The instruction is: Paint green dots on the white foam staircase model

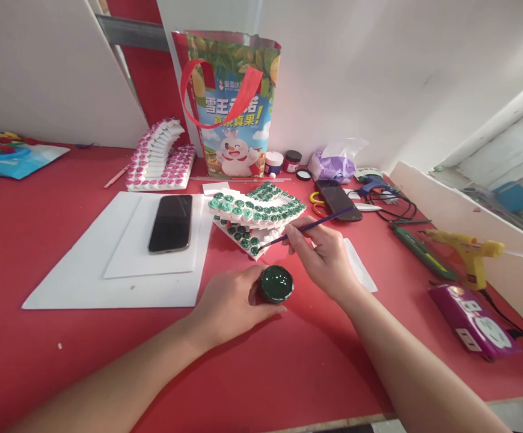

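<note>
My left hand (232, 304) is wrapped round a small jar of dark green paint (276, 284) near the middle of the red table. In my right hand (322, 255) is a thin dark paintbrush (315, 223), pinched between the fingers. Its tip meets a green rosette at the front corner of a white craft piece (256, 213). That piece is covered with rosettes, many dark green, some lighter green at the upper left, and some still white near my right fingers. My right hand partly hides its right side.
White boards (81, 264) with a black phone (171, 224) lie left. Behind stand a pink-rosette piece (160, 159) and a bag (238, 138). Right are another phone (339, 200), a green cutter (424, 251), a yellow glue gun (471, 249) and a purple power box (473, 322).
</note>
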The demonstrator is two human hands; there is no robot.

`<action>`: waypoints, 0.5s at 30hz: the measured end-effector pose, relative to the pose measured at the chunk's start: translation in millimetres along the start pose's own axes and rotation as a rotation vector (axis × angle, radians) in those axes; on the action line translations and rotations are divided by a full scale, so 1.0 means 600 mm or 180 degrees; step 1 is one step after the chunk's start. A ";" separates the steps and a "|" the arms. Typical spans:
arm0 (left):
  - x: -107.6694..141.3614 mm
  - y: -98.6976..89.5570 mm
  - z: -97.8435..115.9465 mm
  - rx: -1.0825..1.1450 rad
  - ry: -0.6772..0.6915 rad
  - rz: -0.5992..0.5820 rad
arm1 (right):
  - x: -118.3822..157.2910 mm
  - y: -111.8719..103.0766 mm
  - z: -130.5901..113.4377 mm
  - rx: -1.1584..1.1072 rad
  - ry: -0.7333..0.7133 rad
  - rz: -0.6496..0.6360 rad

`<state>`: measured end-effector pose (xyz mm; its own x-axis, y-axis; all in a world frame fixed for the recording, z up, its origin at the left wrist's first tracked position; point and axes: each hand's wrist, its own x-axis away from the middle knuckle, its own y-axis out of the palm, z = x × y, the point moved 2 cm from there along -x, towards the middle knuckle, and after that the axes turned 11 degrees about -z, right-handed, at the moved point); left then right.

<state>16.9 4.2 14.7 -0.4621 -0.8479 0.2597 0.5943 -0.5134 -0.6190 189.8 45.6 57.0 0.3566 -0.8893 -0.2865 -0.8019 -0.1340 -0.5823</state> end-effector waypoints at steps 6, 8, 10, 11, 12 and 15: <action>0.002 0.000 0.000 0.0017 -0.0008 -0.0007 | 0.000 -0.001 0.000 0.0009 -0.0011 0.0047; 0.002 0.000 -0.001 0.0004 -0.0018 -0.0007 | 0.000 0.000 0.000 0.0009 -0.0044 0.0002; 0.002 0.000 -0.001 0.0006 -0.0035 -0.0017 | 0.000 -0.001 -0.001 0.0021 -0.0065 -0.0033; 0.002 0.000 -0.001 0.0008 -0.0046 -0.0021 | 0.000 -0.001 -0.001 0.0025 -0.0073 -0.0041; 0.002 -0.001 -0.001 0.0008 -0.0056 -0.0026 | 0.000 -0.002 -0.002 0.0020 -0.0076 -0.0047; 0.002 -0.001 0.000 0.0015 -0.0071 -0.0039 | 0.001 -0.003 -0.003 -0.0033 -0.0063 -0.0024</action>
<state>15.7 3.7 15.3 -0.4546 -0.8443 0.2837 0.5919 -0.5244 -0.6121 190.2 44.5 59.4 0.3720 -0.8794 -0.2972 -0.8041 -0.1453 -0.5765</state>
